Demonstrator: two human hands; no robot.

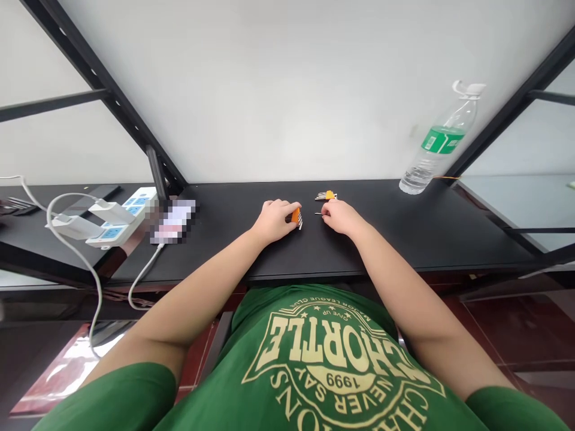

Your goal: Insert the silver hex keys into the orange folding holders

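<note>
My left hand (275, 220) rests over the black desk, thumb and fingers closed on an orange hex key holder (295, 216). Several short metal ends stick out of its right side. A small gap away, my right hand (339, 216) pinches a thin metal hex key (318, 214) whose tip points left toward the holder. Just beyond the right fingers, a second orange piece with several metal keys (326, 195) lies on the desk, partly hidden by the hand.
A clear water bottle with a green label (442, 140) stands at the back right by the wall. On the left are a phone (174, 221) on a white cable and a white power strip (130, 215) with plugs. Black metal frames (108, 84) flank the desk (404, 239).
</note>
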